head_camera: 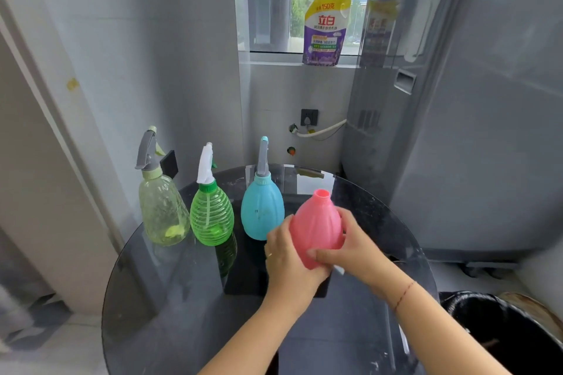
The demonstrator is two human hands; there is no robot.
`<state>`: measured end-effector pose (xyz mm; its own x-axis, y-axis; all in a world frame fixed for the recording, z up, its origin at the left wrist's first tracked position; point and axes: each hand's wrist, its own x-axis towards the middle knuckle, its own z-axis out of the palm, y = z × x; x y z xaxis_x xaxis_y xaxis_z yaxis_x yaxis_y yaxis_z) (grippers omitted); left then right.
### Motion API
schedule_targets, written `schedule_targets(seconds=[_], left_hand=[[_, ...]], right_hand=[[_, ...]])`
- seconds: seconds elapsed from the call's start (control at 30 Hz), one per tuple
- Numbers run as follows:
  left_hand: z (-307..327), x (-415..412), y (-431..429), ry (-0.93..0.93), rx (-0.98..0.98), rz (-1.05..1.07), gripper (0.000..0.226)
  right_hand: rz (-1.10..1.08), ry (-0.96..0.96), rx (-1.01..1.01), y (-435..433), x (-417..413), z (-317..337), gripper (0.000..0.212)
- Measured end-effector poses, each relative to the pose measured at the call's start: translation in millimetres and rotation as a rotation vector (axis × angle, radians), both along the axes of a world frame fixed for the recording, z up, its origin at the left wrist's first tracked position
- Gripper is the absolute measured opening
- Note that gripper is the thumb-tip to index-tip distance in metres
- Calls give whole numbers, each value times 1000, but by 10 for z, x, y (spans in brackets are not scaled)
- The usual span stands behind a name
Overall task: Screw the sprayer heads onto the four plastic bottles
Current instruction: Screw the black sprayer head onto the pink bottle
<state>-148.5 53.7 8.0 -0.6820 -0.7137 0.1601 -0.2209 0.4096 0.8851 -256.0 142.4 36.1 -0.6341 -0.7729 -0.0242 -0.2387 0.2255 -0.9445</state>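
Note:
Both hands hold a pink bottle with an open neck, tilted slightly above the round glass table. My left hand grips its lower left side and my right hand wraps its right side. A small white-blue piece shows under the right hand; I cannot tell what it is. Three bottles stand in a row behind with sprayer heads on: a pale yellow-green bottle with a grey head, a bright green ribbed bottle with a white head, and a light blue bottle with a grey-blue head.
A grey washing machine stands close on the right of the table. A purple detergent pouch sits on the window sill. A wall socket and hose are on the wall behind. A dark bin is at the lower right.

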Motion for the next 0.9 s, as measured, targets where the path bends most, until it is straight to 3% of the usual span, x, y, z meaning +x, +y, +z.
schedule_targets(seconds=[0.13,0.2,0.27,0.4,0.53,0.8,0.9], left_hand=[[-22,318,76,91,274,-91,102],[-11,480,95,118,298,-86,99],[16,636,121,127,289,-81,94],[36,838,190,103,269,-91,95],[62,949,294,87,261,-136,96],[26,1016,277,59,255,-128,98],[5,1043,222,60,238,-109,99]], right_hand=[[120,-67,42,207,397,78,79],[165,-58,105,295,440,165,53],[9,59,183,387,348,250,30],[-508,424,606,636,-106,293,46],[-510,327,807,678,-215,95,42],[-582,73,636,553,-159,-21,41],[-576,-152,350,503,-94,37,34]])
